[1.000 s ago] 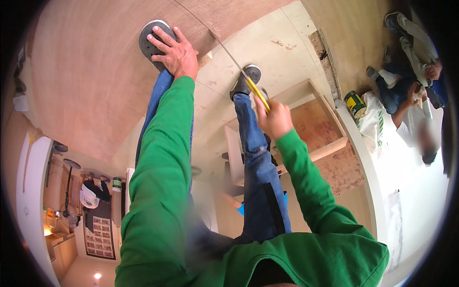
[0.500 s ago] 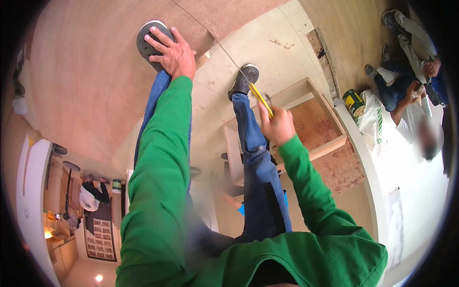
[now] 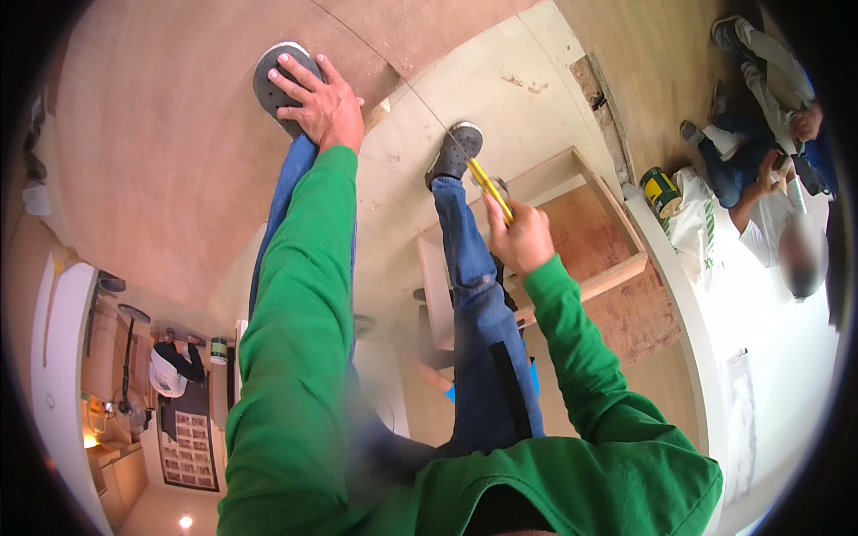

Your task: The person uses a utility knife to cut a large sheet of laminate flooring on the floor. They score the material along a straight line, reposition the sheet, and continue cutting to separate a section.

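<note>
My left hand (image 3: pixel 317 103) lies with fingers spread over my left shoe (image 3: pixel 273 80), which rests on a large plywood sheet (image 3: pixel 165 152). My right hand (image 3: pixel 518 228) grips the yellow handle of a saw (image 3: pixel 487 188); its long, thin blade reaches up-left toward the plywood's notched edge, past my right shoe (image 3: pixel 456 147). A straight line or cut runs onward from there across the sheet. Below the blade, the pale floor (image 3: pixel 509 107) has scattered scraps.
An open wooden box frame (image 3: pixel 617 263) sits right of my right leg. A green-and-yellow can (image 3: pixel 660 191) and white bag (image 3: pixel 693 232) are beside it. At far right two people (image 3: pixel 760 196) are low down near the wall; another person (image 3: pixel 174 366) is at lower left.
My right hand has drawn slightly back and to the right with the saw, away from the plywood's edge. My left hand stays on the shoe. The view has shifted very slightly.
</note>
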A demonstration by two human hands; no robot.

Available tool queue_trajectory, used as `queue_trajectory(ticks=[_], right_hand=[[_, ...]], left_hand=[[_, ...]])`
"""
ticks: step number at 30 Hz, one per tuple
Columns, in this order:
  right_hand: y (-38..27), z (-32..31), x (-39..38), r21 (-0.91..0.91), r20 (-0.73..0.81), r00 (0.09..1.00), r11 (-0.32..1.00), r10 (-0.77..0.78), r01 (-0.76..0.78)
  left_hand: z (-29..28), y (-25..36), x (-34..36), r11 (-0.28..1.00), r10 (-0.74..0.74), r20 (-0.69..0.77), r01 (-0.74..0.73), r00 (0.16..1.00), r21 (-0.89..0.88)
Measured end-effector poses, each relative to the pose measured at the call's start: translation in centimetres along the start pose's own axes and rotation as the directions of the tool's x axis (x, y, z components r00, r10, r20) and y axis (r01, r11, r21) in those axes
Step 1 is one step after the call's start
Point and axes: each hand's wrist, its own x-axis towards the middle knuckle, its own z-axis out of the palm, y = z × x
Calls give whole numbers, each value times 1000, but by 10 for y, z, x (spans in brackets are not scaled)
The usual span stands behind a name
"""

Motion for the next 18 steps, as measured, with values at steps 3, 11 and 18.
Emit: queue_trajectory(ticks=[3,11,18], right_hand=[[-30,44,80,27,-52,998,999,-24,25],[8,9,-2,-6,-14,1000,1000,-3,3],[-23,48,76,-48,-21,1000,999,-10,9]], left_hand=[[2,1,-1,1000,-2,-3,2,1000,-1],[-7,0,-1,1000,9,40,-9,999,6],[-2,2,-1,1000,1,45,-1,999,7]])
